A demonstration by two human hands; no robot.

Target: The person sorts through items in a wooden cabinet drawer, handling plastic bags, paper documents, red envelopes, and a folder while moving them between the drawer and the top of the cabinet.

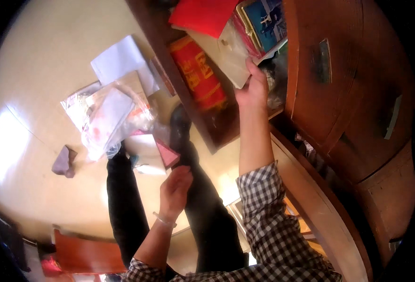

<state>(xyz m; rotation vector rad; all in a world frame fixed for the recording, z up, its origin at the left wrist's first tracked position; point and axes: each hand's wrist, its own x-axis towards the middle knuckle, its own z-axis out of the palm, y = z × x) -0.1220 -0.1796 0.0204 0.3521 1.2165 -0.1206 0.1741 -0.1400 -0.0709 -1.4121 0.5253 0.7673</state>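
My right hand (253,89) reaches into an open wooden drawer (214,129), its thumb and fingers closed on the lower edge of a flat cream-coloured envelope or booklet (231,58). In the drawer beside it lie a red and yellow printed packet (198,73), a bright red sheet (203,16) and a blue picture in a gold-edged frame (264,23). My left hand (175,188) is curled closed over my leg, just below a white card (146,152) and a pink flat item (167,155). Whatever its fingers hold, if anything, is hidden.
On the pale floor lie a plastic bag with papers (111,113), white sheets (123,63) and a crumpled purple-grey piece (65,162). A brown wooden cabinet (353,94) with metal handles stands on the right. At lower left is a reddish-brown wooden piece (87,254).
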